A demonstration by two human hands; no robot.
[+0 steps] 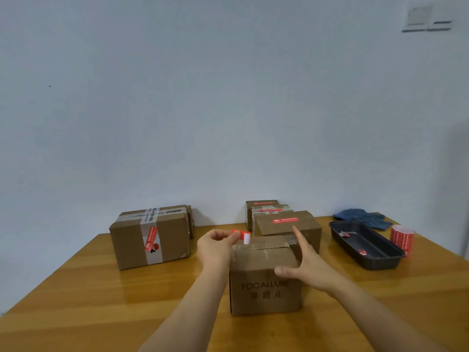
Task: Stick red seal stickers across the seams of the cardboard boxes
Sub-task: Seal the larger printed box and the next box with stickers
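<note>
Wood, honey-toned with a glossy finish: table (101,295), bearing every item below and set against a plain pale wall (203,97).

Cardboard, brown, largest carton: taped box (149,237) at left, banded with printed tape, a red seal sticker (150,238) laid lengthwise on that band.

Cardboard, brown, nearest carton: FOCALLURE box (264,275), centre front, lettering on its near face, top seam covered in clear tape and running left to right.

Cardboard, brown, three cartons in a row behind it: sealed box (286,226) foremost, with two more boxes (266,208) beyond, each carrying a red sticker on top.

Plastic, black, oblong: tray (365,243) at right, holding two small red-and-white scraps.

Cloth, blue, crumpled: rag (363,217) behind the tray, near the wall.

Paper, red with white print: sticker roll (402,238), upright, just beside the tray's far right side.

Right hand (304,262): fingers straight and spread, thumb lying along the front top edge of the FOCALLURE box, fingers raised past its right side; nothing held.

Left hand (215,246): fingers curled, thumb and fingertips pinching a loose sticker (241,235), red with a white end, held just above the far left corner of the FOCALLURE box, not yet on the seam.
</note>
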